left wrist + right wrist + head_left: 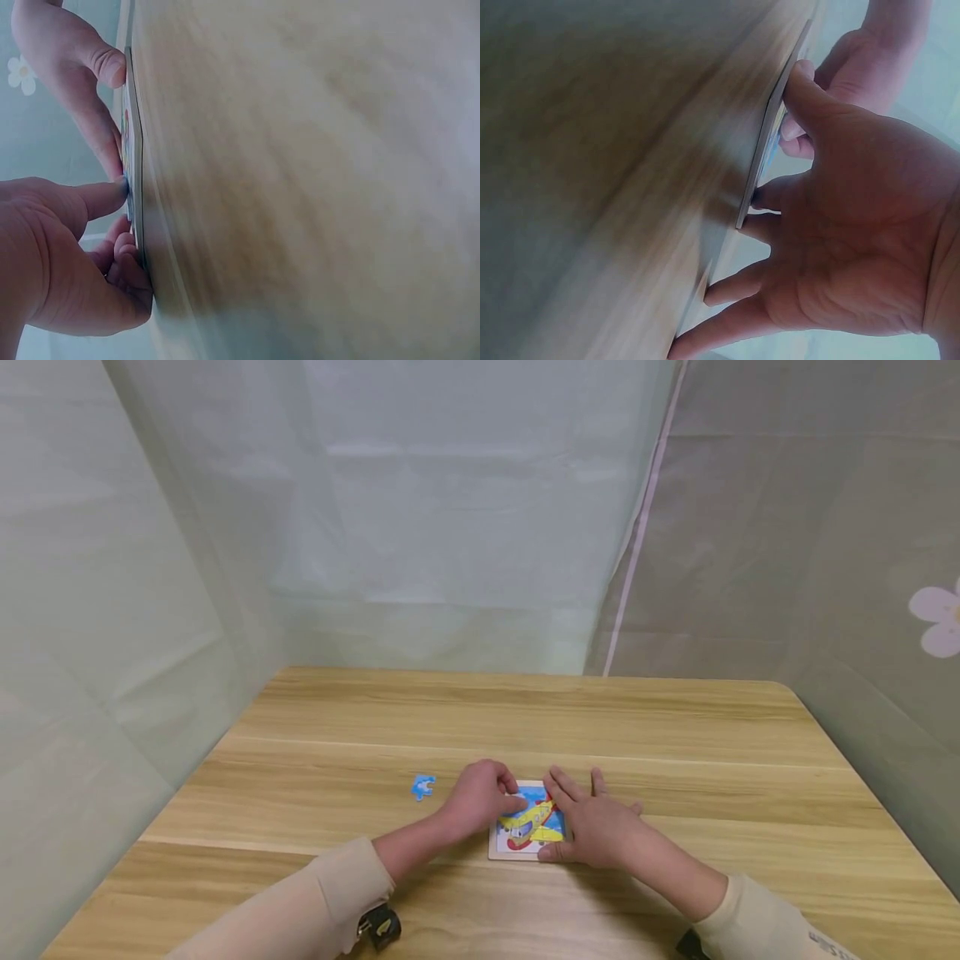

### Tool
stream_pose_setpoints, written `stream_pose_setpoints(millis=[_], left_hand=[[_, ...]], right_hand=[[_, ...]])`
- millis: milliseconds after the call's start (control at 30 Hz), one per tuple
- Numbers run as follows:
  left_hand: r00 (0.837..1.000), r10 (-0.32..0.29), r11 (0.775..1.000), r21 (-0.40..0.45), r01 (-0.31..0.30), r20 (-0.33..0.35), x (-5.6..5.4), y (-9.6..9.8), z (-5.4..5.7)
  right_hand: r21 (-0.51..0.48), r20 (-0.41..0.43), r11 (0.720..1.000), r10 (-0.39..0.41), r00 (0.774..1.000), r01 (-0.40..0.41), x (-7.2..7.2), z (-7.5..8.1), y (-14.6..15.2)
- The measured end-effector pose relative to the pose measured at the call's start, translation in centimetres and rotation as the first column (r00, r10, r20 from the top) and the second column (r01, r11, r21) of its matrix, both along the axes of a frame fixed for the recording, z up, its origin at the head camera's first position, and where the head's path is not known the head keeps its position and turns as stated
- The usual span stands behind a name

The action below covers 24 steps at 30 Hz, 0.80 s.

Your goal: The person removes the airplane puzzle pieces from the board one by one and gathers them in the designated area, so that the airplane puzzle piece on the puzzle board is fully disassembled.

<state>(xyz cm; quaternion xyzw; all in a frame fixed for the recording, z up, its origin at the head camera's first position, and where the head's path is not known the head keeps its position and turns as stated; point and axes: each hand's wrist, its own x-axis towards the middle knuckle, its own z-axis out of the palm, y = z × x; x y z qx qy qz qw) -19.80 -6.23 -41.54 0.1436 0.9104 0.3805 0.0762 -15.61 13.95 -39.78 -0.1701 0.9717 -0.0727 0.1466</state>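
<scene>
In the head view, a small jigsaw puzzle (pixel 532 828) with a yellow and red airplane on blue lies in a pale, thin tray (pixel 512 856) flat on the table. At its upper left corner, my left hand (pixel 477 797) pinches a puzzle piece that its fingers mostly hide; the thumb lies over the picture and the other fingers are curled. My right hand (pixel 600 828) spreads its straight fingers along the tray's right side, thumb at the lower right corner and index finger at the upper right. The right wrist view shows its outer fingers (pixel 735 283) reaching to the tabletop beyond the tray.
One loose blue puzzle piece (pixel 423 787) lies on the wood-grain table (pixel 375 710), left of the left hand. Pale curtains (pixel 450 527) hang behind the table and at both sides. A black wrist device (pixel 381 927) sits at the left sleeve.
</scene>
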Motion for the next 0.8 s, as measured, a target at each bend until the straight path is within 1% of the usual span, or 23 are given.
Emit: stream_pose_setpoints(millis=[333, 600, 800], left_hand=[[1.000, 0.005, 0.999, 0.034, -0.005, 0.006, 0.20, -0.07, -0.04], [1.000, 0.013, 0.998, 0.069, -0.012, -0.015, 0.21, -0.10, 0.07], [1.000, -0.002, 0.997, 0.079, 0.004, -0.025, 0.08, -0.11, -0.05]], right_hand=[[0.009, 0.009, 1.000, -0.008, 1.000, 0.008, -0.04, -0.16, 0.01], [0.004, 0.012, 1.000, -0.012, 1.000, 0.012, 0.00, -0.11, -0.12], [0.005, 0.008, 1.000, -0.008, 1.000, 0.008, 0.02, -0.08, -0.18]])
